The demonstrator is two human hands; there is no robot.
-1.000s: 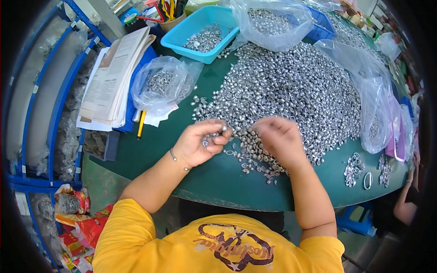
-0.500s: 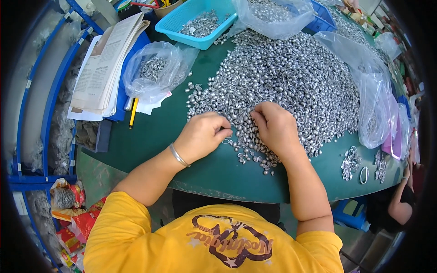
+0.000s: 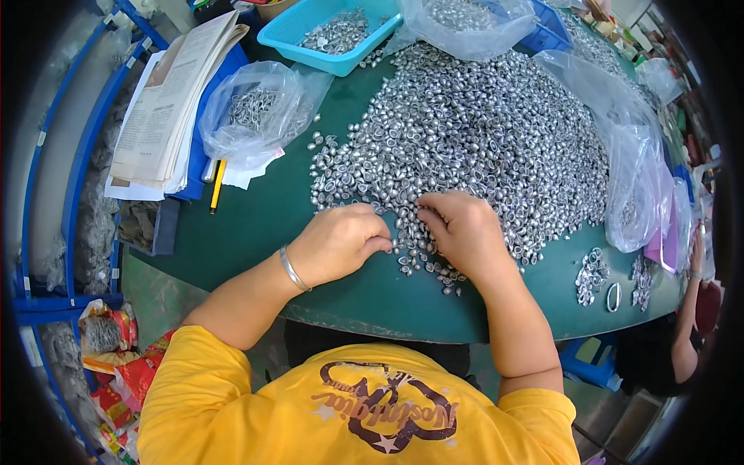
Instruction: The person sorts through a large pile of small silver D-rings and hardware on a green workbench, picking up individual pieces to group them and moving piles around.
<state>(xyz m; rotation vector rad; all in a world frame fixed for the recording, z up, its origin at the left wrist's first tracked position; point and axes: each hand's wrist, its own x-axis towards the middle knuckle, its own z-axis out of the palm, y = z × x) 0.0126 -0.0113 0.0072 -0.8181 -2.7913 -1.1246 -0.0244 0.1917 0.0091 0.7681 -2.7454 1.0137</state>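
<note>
A wide heap of small silver oval metal pieces (image 3: pixel 496 132) covers the middle of the green table. At its near left edge is my left hand (image 3: pixel 341 242), with a metal bangle on the wrist. Its thumb and forefinger are pinched together beside a few loose pieces; what they hold is too small to make out. My right hand (image 3: pixel 467 232) rests over the heap's near edge, thumb and fingertips closed together among the pieces. Whatever lies between those fingers is hidden. A short gap with scattered pieces separates the two hands.
A light blue basket (image 3: pixel 341 60) with metal pieces stands behind, near a clear plastic bag (image 3: pixel 256 116). Papers (image 3: pixel 159 116) and a yellow pencil (image 3: pixel 218 186) lie left. Small piles of metal parts (image 3: pixel 592 277) sit right. Another person's arm (image 3: pixel 688 310) shows far right.
My left hand has moved slightly down and its fingertips have turned toward my right hand. My right hand has shifted slightly left and down. The whole view has drifted a little.
</note>
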